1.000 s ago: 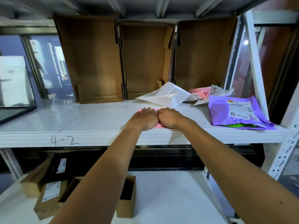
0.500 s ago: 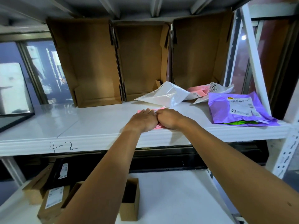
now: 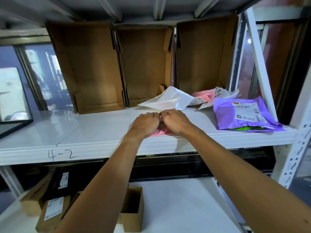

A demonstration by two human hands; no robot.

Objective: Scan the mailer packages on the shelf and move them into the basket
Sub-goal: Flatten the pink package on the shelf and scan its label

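On my feed the white shelf (image 3: 67, 132), marked 4-2, carries three open cardboard boxes (image 3: 90, 68) standing along its back. The purple mailer (image 3: 227, 115) lies at its right end. The white mailer (image 3: 170, 100) sits just behind the hands. Left grip (image 3: 145, 122) and right grip (image 3: 175, 121), knuckles touching, curl down on the pink mailer (image 3: 159, 132) at the shelf's front edge, pinching it.

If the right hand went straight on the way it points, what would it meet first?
Probably the left hand, whose knuckles meet the right hand over the pink mailer. Past that, likely the white mailer lying in front of the middle cardboard box; depth is unclear.
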